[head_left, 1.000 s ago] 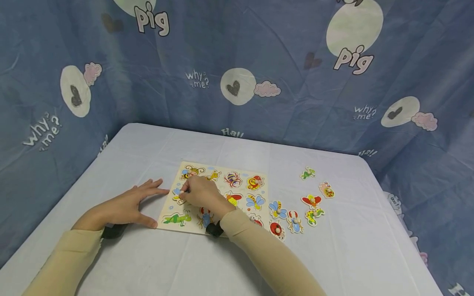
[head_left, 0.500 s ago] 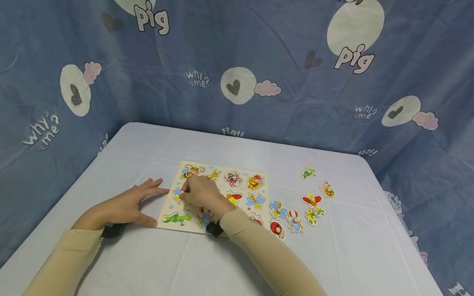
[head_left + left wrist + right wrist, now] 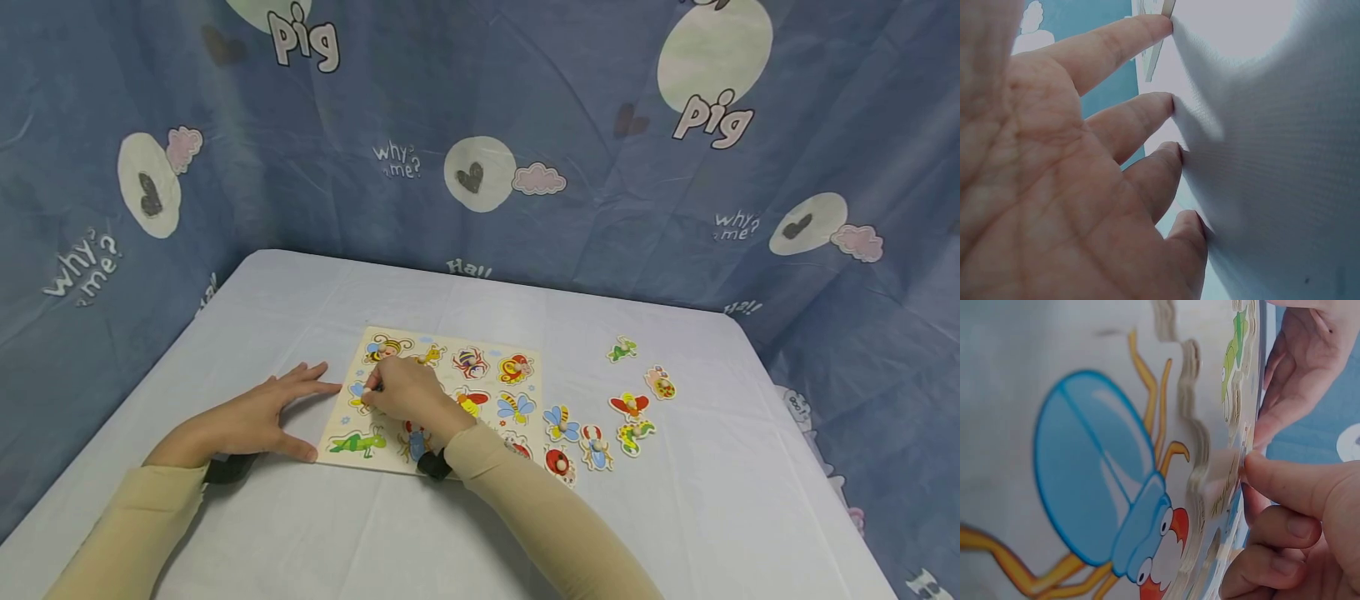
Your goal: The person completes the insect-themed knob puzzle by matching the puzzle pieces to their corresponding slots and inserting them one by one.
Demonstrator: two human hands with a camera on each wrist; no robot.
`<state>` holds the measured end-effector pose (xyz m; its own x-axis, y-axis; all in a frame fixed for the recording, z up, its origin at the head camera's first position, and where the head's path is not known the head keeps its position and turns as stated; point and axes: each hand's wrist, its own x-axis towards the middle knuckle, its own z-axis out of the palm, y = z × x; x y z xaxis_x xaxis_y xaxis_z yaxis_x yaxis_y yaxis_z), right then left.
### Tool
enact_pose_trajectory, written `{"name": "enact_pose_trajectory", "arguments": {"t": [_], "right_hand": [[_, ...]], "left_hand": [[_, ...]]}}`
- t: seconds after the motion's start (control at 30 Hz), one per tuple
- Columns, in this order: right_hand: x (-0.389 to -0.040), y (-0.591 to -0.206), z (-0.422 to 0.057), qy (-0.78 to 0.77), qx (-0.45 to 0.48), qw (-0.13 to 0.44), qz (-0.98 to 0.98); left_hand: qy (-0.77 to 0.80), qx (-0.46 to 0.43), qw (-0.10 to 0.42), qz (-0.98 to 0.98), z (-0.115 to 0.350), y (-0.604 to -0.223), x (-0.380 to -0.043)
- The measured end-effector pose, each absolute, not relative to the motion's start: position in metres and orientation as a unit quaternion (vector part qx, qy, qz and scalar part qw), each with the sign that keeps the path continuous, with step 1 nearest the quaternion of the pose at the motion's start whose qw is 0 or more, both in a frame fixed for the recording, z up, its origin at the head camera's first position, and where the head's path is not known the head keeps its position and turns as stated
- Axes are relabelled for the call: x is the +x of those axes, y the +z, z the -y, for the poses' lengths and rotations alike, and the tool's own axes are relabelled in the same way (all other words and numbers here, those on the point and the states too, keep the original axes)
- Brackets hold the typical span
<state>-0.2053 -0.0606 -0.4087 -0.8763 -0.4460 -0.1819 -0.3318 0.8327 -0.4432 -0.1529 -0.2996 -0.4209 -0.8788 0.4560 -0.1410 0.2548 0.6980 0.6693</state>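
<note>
My right hand (image 3: 411, 393) reaches over the wooden insect puzzle board (image 3: 347, 421), thumb and index finger pinched at a small blue-winged puzzle piece (image 3: 357, 392) by the board's left side. The fingertips cover most of this piece. In the right wrist view, the thumb (image 3: 1285, 481) lies close against the board's face, with the other fingers curled below. My left hand (image 3: 258, 417) is spread on the table, its index finger and thumb at the board's left edge. In the left wrist view, the other fingertips (image 3: 1169, 103) rest on the white cloth.
Right of the board lie several knobbed puzzle pieces: a ladybug (image 3: 559, 463), a blue beetle (image 3: 596, 448), a blue-winged insect (image 3: 561, 423), a yellow-green caterpillar (image 3: 634, 435), a red-winged insect (image 3: 630, 406) and a green one (image 3: 622, 349). A blue printed curtain (image 3: 600, 233) hangs behind the table.
The piece under my right fingertips has shifted slightly, with less of its pale lower part showing than a second ago. Both hands stay in place; the head view moves a little.
</note>
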Motion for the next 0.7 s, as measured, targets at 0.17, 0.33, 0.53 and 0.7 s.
{"name": "enact_pose_trajectory", "arguments": {"t": [0.17,0.33,0.53,0.7], "right_hand": [[-0.205,-0.408,0.060,-0.209,-0.206,0.144,-0.945],[-0.206,-0.407,0.057,-0.219,-0.215,0.152,-0.940],[-0.206,-0.406,0.051,-0.237,-0.221,0.171,-0.930],[-0.208,-0.404,0.045,-0.249,-0.225,0.181,-0.924]], "left_hand": [[0.338,0.198,0.147,-0.908,0.300,-0.421,-0.152],[0.335,0.195,0.143,-0.911,0.300,-0.421,-0.152],[0.329,0.186,0.147,-0.914,0.298,-0.421,-0.153],[0.335,0.183,0.152,-0.912,0.297,-0.420,-0.153]]}}
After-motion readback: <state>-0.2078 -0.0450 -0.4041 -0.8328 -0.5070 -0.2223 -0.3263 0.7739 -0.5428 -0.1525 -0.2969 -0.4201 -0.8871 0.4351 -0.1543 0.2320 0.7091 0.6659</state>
